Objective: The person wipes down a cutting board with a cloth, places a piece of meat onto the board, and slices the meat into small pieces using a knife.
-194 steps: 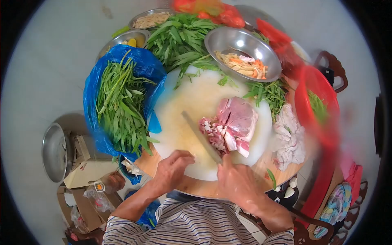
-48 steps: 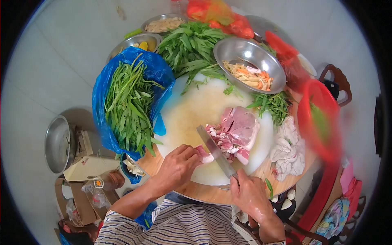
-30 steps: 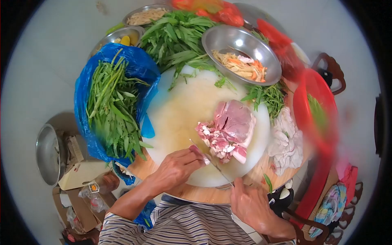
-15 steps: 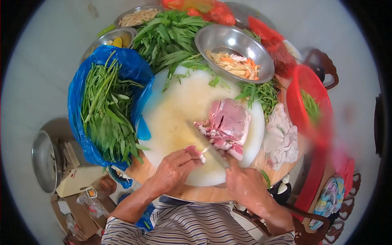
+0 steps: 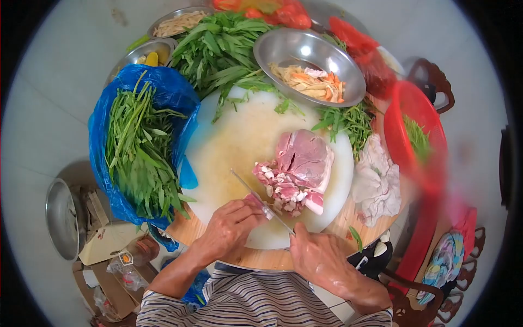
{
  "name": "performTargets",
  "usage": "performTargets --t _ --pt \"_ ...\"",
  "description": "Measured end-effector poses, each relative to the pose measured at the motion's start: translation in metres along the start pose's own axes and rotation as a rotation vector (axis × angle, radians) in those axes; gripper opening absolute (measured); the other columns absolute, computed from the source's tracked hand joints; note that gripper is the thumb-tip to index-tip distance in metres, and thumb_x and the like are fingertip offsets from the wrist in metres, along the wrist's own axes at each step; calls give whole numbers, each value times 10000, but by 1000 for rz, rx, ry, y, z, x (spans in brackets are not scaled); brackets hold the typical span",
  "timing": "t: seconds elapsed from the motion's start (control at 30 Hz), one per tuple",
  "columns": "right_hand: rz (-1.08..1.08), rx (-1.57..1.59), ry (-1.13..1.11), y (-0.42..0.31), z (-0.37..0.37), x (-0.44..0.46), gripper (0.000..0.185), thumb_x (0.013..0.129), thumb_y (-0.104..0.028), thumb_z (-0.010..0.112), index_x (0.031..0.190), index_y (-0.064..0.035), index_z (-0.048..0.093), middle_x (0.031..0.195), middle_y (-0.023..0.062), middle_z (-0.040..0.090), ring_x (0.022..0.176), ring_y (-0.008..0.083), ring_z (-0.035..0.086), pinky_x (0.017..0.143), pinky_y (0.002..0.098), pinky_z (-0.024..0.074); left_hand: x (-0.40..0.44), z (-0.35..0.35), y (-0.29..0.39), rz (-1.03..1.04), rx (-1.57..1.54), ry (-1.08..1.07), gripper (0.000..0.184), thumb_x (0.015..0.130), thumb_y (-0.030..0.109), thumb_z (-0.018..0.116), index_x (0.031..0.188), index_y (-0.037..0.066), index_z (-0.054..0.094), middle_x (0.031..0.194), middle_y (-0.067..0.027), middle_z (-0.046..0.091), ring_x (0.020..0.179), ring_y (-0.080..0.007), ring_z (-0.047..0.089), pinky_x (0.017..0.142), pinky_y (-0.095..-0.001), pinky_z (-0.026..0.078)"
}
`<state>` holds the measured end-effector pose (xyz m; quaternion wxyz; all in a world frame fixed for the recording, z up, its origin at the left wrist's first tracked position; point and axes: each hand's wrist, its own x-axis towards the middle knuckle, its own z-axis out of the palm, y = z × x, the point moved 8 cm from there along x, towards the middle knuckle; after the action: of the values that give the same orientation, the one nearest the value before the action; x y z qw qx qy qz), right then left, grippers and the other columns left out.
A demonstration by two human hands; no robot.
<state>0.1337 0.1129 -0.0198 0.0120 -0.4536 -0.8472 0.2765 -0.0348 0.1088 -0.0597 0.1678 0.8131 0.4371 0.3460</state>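
My right hand (image 5: 316, 248) is wrapped round the handle of a knife (image 5: 260, 204), whose blade slants up to the left over the cutting board (image 5: 229, 147). With fingers closed, my left hand (image 5: 231, 226) pinches a small strip of meat (image 5: 251, 200) against the board. The blade lies at the right edge of that strip, close to my left fingertips. A large piece of raw meat (image 5: 304, 155) rests on the right part of the board. Several cut meat bits (image 5: 286, 191) lie along its near side.
Leafy greens fill a blue plastic bag (image 5: 95, 125) at left; more greens (image 5: 218, 49) lie behind the board. A metal bowl (image 5: 310, 46) with shredded food overlaps the board's far edge. A crumpled cloth (image 5: 376, 185) and a red basin (image 5: 400, 125) stand at right.
The knife has moved left, away from the large meat and its cut bits, to the strip in my left hand. My right hand has shifted slightly left and down.
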Motion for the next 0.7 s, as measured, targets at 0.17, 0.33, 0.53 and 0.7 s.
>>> performTargets --t 0.17,0.33,0.53,0.7 --pt "37 14 -132 1 -4 -20 192 981 -71 576 1040 107 533 639 239 673 577 438 707 533 505 581 2 2 -3 -50 -15 -53 378 698 42 745 1073 73 784 1101 -81 774 1047 -283 747 996 -413 592" --pt "144 -27 -242 -1 -3 -26 179 948 -41 566 1032 113 535 676 283 688 630 440 738 558 517 596 3 0 -3 -40 -70 -13 377 686 38 756 1060 76 786 1078 -76 772 1012 -289 752 932 -408 609" --pt "50 7 -77 -22 11 34 152 929 -1 558 1040 101 531 690 291 700 642 443 752 568 532 604 1 0 -1 -18 -53 1 395 686 5 737 1076 53 764 1083 -111 763 1010 -317 738 894 -411 617" --pt "22 -49 -23 -12 7 3 143 927 -5 562 1029 91 533 689 290 701 639 449 749 567 533 603 0 -3 0 -20 -27 43 380 698 1 736 1073 54 770 1087 -121 765 1024 -321 740 896 -409 615"
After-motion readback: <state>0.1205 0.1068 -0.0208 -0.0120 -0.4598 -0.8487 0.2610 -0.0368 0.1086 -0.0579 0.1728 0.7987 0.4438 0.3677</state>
